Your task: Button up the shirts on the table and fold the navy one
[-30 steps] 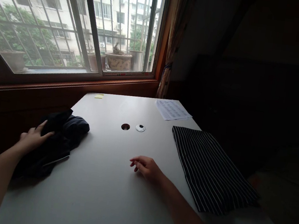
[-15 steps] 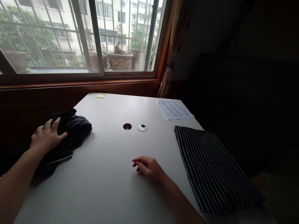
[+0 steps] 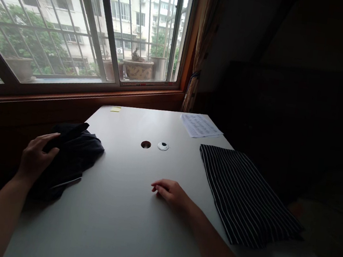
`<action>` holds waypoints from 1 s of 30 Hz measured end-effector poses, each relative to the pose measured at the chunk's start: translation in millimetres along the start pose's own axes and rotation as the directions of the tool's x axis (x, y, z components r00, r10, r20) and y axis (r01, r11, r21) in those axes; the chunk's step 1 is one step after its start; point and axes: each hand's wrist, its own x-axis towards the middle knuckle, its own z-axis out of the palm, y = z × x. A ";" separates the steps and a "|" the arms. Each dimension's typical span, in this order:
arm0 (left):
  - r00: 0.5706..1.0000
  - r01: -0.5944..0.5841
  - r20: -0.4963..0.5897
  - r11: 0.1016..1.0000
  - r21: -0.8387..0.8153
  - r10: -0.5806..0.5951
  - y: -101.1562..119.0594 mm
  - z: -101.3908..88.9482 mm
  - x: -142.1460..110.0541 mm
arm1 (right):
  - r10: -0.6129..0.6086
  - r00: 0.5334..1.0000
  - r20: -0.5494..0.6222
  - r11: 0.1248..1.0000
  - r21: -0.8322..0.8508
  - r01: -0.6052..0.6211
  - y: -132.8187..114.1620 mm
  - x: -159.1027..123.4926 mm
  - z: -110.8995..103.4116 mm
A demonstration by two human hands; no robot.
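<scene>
A crumpled dark garment [image 3: 74, 156] lies in a heap at the table's left edge. My left hand [image 3: 37, 155] is at its left side, with fingers stretched over it and the thumb apart; whether the fingertips touch the cloth I cannot tell. Over the middle of the white table [image 3: 115, 222], my right hand [image 3: 171, 191] rests low with loosely bent fingers and nothing in them. To its right, a dark cloth with white stripes [image 3: 248, 193] lies flat and folded, apart from the hand.
Printed sheets [image 3: 201, 126] lie at the far right corner, a yellow sticky note [image 3: 116, 109] at the far left. A round cable hole [image 3: 145, 145] sits mid-table beside its loose-looking cover [image 3: 163, 146]. Beyond the table is a barred window [image 3: 123, 33] with a curtain [image 3: 197, 64].
My left hand has slid left and back from the top of the crumpled garment to its left side. The right hand and the striped cloth have stayed in place.
</scene>
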 end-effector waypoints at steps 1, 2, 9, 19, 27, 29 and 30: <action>0.998 0.057 -0.001 0.997 -0.044 -0.057 0.8 -4.6 2.2 | 0.001 1.000 -0.001 1.000 0.001 -0.001 0.1 0.1 0.0; 0.992 0.126 0.008 0.989 -0.083 -0.125 0.6 -9.1 4.5 | 0.002 1.000 -0.001 1.000 0.001 -0.002 0.1 0.1 0.0; 0.945 -0.081 0.300 0.982 -0.171 0.130 -16.3 -3.7 8.4 | 0.012 1.000 0.000 1.000 -0.004 -0.012 0.0 0.1 -0.3; 0.922 -0.238 0.338 0.965 0.109 0.189 3.9 1.3 14.1 | 0.011 1.000 0.015 1.000 -0.019 -0.010 -0.6 -0.4 1.5; 0.972 -0.078 0.232 0.978 0.193 0.032 18.5 13.3 46.1 | -0.011 1.000 0.009 0.999 -0.043 0.011 -2.5 -1.1 0.9; 0.908 -0.013 0.411 0.974 0.226 -0.083 15.3 34.8 39.2 | -0.021 1.000 -0.002 0.997 -0.072 0.021 -2.9 -1.6 0.1; 0.888 -0.001 0.447 0.970 0.243 -0.111 14.1 44.3 34.6 | -0.028 1.000 -0.012 0.996 -0.090 0.027 -3.4 -1.8 -0.6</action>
